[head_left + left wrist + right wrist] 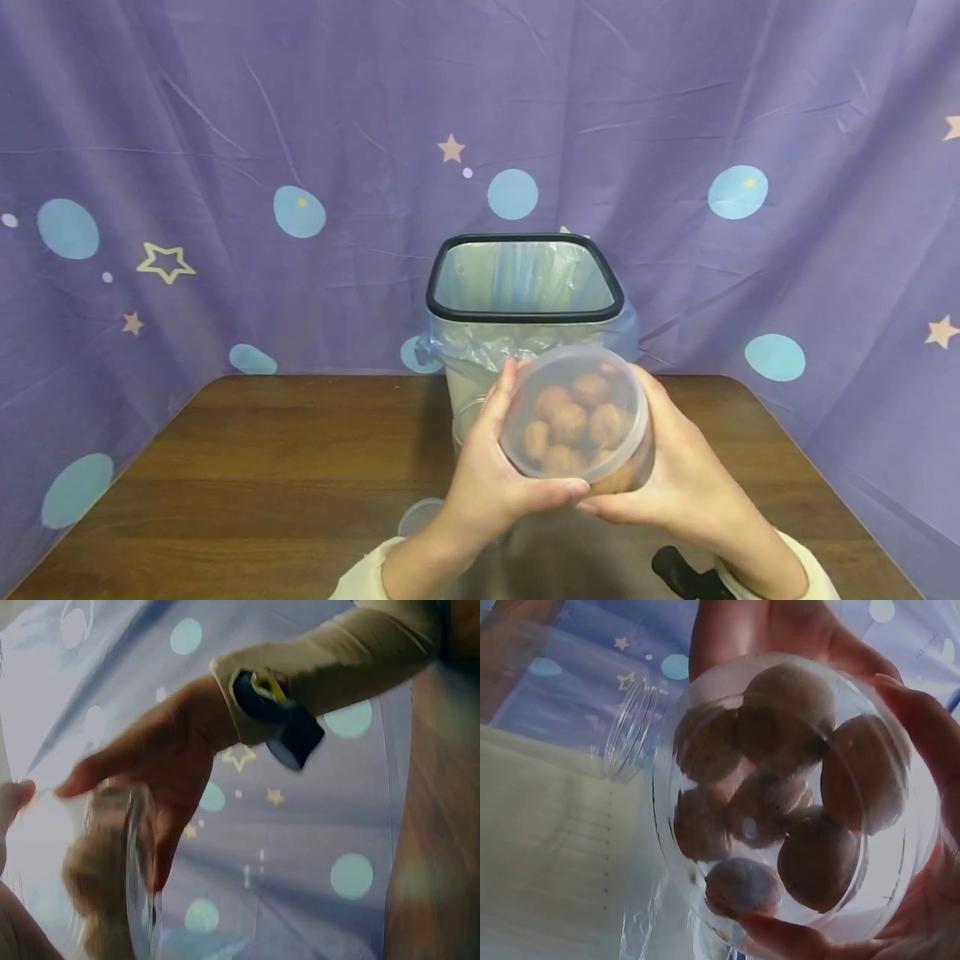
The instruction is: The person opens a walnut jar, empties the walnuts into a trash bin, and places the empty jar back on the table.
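Both hands hold a round clear plastic jar [885, 889] with several walnuts [787, 720] inside. It is tilted so that its frosted lid [555, 371] faces the head camera, while the right wrist view looks through the base. My left hand [480, 479] grips the lid's left side, thumb along its lower edge and fingers behind. From the right, my right hand [690, 475] wraps round the jar body, its thumb tip close to the left thumb. Another clear jar [465, 417] stands just behind the left hand, partly hidden by it.
A light bin with a black rim [525, 317] and a bluish plastic liner [622, 333] stands right behind the hands. A round translucent lid [422, 512] lies by the left wrist on the brown wooden table [300, 483]. A purple patterned curtain [360, 192] hangs behind and at both sides.
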The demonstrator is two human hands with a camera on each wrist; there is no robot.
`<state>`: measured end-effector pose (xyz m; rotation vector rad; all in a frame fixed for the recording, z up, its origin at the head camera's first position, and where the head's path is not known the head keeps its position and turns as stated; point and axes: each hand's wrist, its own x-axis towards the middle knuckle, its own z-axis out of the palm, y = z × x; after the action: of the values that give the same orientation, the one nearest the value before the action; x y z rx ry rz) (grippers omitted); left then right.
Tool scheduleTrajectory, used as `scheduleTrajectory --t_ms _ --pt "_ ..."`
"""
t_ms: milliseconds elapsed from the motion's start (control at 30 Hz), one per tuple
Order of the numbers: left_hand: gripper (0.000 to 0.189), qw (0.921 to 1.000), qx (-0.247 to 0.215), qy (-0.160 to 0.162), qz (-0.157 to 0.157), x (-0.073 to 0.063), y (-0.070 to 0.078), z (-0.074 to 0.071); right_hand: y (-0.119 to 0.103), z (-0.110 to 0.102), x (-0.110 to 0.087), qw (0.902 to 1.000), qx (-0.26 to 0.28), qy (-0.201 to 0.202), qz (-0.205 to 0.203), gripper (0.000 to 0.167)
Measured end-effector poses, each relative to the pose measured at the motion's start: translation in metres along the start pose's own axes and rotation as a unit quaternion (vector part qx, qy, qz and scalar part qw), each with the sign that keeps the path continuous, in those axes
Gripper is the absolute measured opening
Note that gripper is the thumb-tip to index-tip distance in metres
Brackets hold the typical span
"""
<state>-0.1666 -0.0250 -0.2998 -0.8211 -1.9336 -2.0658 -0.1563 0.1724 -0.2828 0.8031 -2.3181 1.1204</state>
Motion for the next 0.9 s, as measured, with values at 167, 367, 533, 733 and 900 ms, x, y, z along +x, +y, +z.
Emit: scheduleTrajectory --t_ms 167,367,533,733,900 --pt "0.119 0.9980 -0.030 0.046 -0.031 -0.001 0.002 0.013 -0.003 0.005 0.001 0.9975 -0.051 0.049 0.001 0.117" --pt "0.120 0.9946 -0.052 0.052 -0.073 -0.002 0.001 0.017 0.002 0.003 0.004 0.9961 -0.070 0.054 0.006 0.113" --pt "0.119 0.9926 -0.082 0.010 -0.088 -0.002 0.005 0.012 0.004 -0.006 0.005 0.9977 -0.055 0.031 0.026 0.113" --pt "0.120 0.9917 -0.091 -0.038 -0.082 0.002 0.008 0.001 0.011 -0.016 0.007 0.9975 -0.048 0.022 0.048 0.113" --pt "0.122 0.9936 -0.068 -0.073 -0.053 0.009 0.009 -0.011 0.018 -0.024 0.007 0.9977 -0.049 0.015 0.045 0.112"
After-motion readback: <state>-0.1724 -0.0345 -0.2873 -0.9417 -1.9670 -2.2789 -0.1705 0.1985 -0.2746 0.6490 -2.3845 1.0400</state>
